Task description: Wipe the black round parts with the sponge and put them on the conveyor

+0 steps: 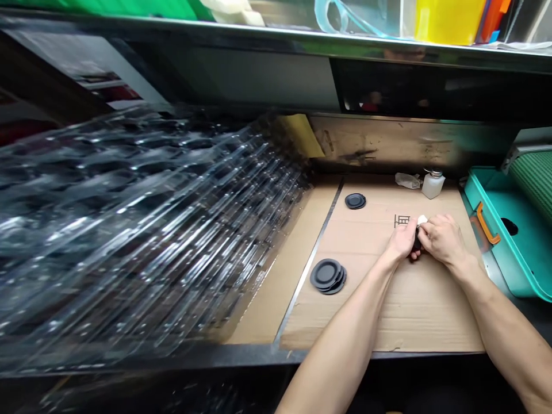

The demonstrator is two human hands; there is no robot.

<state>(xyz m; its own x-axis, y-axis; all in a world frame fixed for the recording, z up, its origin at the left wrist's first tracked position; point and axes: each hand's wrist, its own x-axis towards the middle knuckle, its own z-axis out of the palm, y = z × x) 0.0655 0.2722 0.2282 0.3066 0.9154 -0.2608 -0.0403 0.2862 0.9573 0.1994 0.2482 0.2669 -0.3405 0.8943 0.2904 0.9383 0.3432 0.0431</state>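
Over the cardboard sheet, both hands meet close together. My left hand (pixel 403 238) is closed around a small black part (pixel 417 239), mostly hidden by the fingers. My right hand (pixel 445 237) presses against it from the other side, its fingers pinched on a small white piece (pixel 422 219) that looks like cloth or tissue. To the left of the hands lies a short stack of black round discs (pixel 326 275). Farther back is a smaller group of similar black discs (pixel 355 200).
Stacked clear plastic trays (pixel 172 230) fill the left side. A white bottle with a metal top (pixel 433 184) stands at the back beside a crumpled whitish wad (pixel 407 180). To the right, a teal bin (pixel 478 198) with an orange handle adjoins a green belt (pixel 535 175). A shelf (pixel 276 35) overhangs the back.
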